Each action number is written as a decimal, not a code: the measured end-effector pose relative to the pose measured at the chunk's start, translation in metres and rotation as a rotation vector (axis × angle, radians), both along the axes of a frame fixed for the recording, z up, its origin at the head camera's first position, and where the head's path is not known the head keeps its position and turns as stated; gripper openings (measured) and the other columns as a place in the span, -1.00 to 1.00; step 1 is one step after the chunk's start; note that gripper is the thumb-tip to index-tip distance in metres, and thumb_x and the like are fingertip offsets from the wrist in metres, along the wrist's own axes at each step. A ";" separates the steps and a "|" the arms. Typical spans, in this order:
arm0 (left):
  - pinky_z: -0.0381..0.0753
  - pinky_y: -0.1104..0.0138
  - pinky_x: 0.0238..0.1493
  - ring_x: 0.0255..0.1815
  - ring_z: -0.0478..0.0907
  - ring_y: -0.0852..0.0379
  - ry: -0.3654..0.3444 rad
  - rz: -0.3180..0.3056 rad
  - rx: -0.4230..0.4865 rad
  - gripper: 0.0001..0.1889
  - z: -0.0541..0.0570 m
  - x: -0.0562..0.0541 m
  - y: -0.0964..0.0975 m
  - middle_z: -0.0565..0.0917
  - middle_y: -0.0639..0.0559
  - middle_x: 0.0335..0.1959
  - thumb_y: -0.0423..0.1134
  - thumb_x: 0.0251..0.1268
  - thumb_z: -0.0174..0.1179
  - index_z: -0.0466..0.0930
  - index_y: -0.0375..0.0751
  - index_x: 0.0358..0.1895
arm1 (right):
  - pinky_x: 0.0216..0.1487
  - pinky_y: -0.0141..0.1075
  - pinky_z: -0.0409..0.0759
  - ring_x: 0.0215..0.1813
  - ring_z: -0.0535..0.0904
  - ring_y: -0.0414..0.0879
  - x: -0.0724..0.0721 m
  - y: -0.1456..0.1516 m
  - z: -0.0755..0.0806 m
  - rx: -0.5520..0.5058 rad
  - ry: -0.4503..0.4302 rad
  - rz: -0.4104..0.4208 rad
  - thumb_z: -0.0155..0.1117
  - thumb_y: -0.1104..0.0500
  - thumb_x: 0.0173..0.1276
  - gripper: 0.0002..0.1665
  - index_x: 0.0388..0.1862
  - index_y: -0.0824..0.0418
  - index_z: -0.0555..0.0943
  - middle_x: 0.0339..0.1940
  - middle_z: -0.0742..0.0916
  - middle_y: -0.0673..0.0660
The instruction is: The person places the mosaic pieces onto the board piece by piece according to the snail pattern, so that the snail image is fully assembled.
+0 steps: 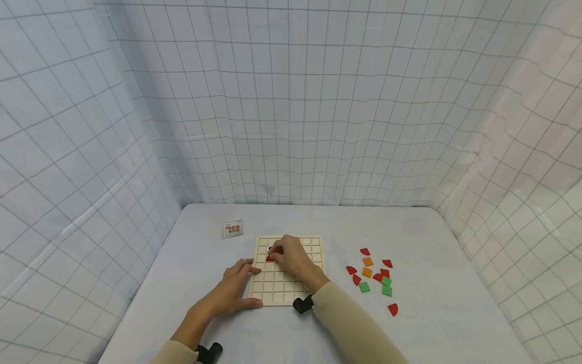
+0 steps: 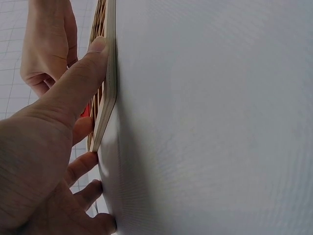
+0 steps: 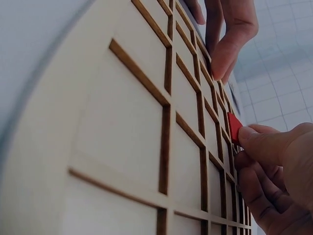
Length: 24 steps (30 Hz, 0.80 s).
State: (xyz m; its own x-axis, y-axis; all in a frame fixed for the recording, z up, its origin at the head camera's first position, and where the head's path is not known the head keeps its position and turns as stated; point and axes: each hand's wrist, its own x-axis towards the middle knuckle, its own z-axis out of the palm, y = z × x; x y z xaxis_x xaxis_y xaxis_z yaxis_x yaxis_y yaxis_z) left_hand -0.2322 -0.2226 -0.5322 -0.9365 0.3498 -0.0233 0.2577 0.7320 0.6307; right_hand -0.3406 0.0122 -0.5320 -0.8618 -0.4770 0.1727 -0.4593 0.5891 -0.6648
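Observation:
A pale wooden grid board (image 1: 274, 289) lies flat on the table. My right hand (image 1: 293, 257) is over its upper left part, with thumb and index finger pinching a red quarter-circle tile (image 3: 234, 126) at the grid squares. Another piece, white with a black dot (image 1: 270, 248), shows just behind those fingers; the hand hides part of it. My left hand (image 1: 234, 289) rests at the board's left side. Its thumb lies on the near left corner and a fingertip touches the left rim, while other fingers reach the table, as the left wrist view shows.
Right of the board lie several loose tiles: red quarter-circles (image 1: 393, 309), orange squares (image 1: 367, 272) and green squares (image 1: 365, 287). A small picture card (image 1: 232, 229) lies behind the board to the left. Gridded white curtains (image 1: 300, 126) surround the table on three sides.

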 end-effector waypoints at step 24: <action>0.10 -0.60 0.82 0.87 0.19 -0.61 -0.002 -0.013 -0.003 -0.12 0.003 0.001 0.001 0.32 -0.38 0.82 0.11 0.29 0.77 0.55 -0.17 0.55 | -0.13 -0.43 0.62 -0.16 0.56 -0.28 0.003 0.002 0.000 0.020 0.038 0.033 0.56 0.27 0.63 -0.87 -0.15 0.16 0.98 -0.19 0.83 0.05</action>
State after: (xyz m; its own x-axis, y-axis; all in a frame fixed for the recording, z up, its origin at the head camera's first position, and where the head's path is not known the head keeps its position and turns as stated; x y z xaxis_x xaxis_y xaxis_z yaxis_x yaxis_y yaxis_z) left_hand -0.2316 -0.2215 -0.5290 -0.9317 0.3623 -0.0262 0.2662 0.7301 0.6294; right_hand -0.3376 0.0145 -0.5321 -0.8383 -0.5089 0.1956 -0.5038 0.5862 -0.6345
